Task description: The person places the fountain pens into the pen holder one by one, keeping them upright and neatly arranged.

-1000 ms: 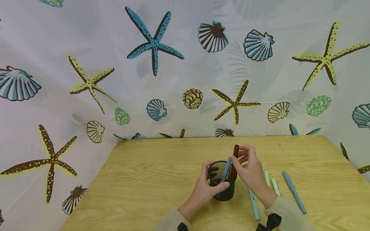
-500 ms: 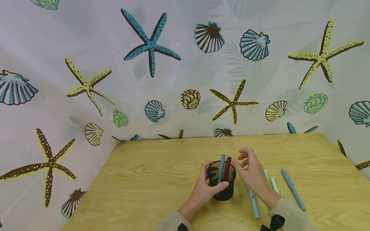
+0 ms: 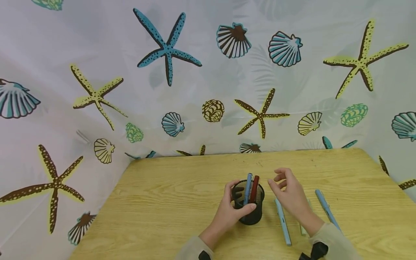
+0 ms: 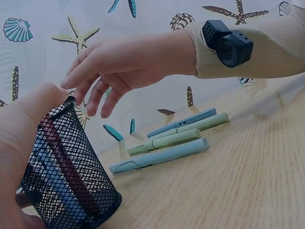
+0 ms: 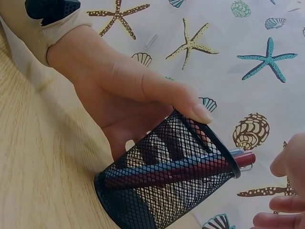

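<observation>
Cup point(image 3: 247, 213) gripped in my left hand point(image 3: 231, 213); right hand point(image 3: 289, 193) (fingers loose, empty) should pinch the next pen point(image 3: 282, 220) mid-barrel.

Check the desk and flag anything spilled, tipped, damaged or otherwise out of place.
Nothing stands out. The black mesh pen cup stands upright in the left hand, holding a blue pen and a dark red pen. Four pastel pens lie loose on the wooden table, beside the empty right hand.

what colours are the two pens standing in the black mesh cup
One blue pen and one dark red pen, clearest in the head view.
</observation>
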A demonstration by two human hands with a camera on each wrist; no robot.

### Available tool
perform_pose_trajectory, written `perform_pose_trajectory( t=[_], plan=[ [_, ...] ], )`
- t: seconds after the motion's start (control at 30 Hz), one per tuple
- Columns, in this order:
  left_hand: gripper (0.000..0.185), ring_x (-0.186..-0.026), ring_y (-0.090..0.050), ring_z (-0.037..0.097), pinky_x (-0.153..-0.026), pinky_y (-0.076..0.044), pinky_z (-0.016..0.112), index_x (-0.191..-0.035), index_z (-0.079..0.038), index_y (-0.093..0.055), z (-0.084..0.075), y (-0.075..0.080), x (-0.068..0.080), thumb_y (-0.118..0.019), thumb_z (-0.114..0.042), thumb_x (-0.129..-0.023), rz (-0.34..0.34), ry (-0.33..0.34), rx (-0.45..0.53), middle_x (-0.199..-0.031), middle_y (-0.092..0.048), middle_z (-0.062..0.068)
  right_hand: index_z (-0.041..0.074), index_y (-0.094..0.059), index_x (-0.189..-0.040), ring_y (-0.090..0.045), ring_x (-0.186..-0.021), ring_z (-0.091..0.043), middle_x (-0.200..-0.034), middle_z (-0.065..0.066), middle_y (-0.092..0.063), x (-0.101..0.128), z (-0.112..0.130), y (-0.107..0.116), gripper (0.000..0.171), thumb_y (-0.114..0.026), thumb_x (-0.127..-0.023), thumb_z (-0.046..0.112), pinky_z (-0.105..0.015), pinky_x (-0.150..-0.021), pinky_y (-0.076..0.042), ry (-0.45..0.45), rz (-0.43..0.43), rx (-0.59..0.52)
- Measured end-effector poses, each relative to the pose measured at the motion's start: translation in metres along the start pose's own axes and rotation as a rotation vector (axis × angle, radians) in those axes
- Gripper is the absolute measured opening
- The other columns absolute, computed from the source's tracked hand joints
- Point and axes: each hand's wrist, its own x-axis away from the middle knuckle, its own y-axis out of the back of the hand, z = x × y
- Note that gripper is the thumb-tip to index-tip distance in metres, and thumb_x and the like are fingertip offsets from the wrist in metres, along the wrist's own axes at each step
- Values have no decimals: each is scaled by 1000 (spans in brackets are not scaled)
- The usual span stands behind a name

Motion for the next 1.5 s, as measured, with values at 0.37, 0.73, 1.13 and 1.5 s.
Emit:
perform_pose_trajectory(
  t=[0.37, 0.73, 1.13, 1.5],
  plan=[
    [75, -117, -42, 34, -87, -40, 51, -139, -28, -27, 3, 1, -1, -74, -26, -80, 8, -8, 7, -132, -43, 11, 3, -49, -120, -55, -75, -20, -95, -9, -57, 1, -8, 11, 38, -58, -92, 29, -30, -57, -45, -1, -22, 39],
    [74, -115, -42, 38, -88, -39, 49, -137, -19, -29, -25, 4, 9, -74, -29, -79, 20, 1, 6, -129, -45, 14, 2, -49, -118, -56, -77, -22, -96, -11, -56, 3, -14, 24, 32, -57, -93, 20, -28, -56, -46, -3, -53, 50],
    [72, -115, -42, 39, -86, -41, 49, -137, -19, -29, -31, 4, 11, -73, -28, -80, 20, 3, 1, -129, -45, 13, 1, -52, -116, -55, -79, -22, -97, -12, -57, 5, -22, 43, 31, -56, -94, 22, -28, -60, -46, -10, -55, 110],
    [74, -114, -42, 39, -85, -41, 50, -137, -19, -30, -23, 4, 8, -74, -31, -79, 16, 8, 3, -127, -45, 13, -2, -51, -117, -55, -79, -23, -97, -14, -57, 7, -38, 62, 33, -56, -94, 22, -27, -56, -46, -11, -77, 175]
  ],
)
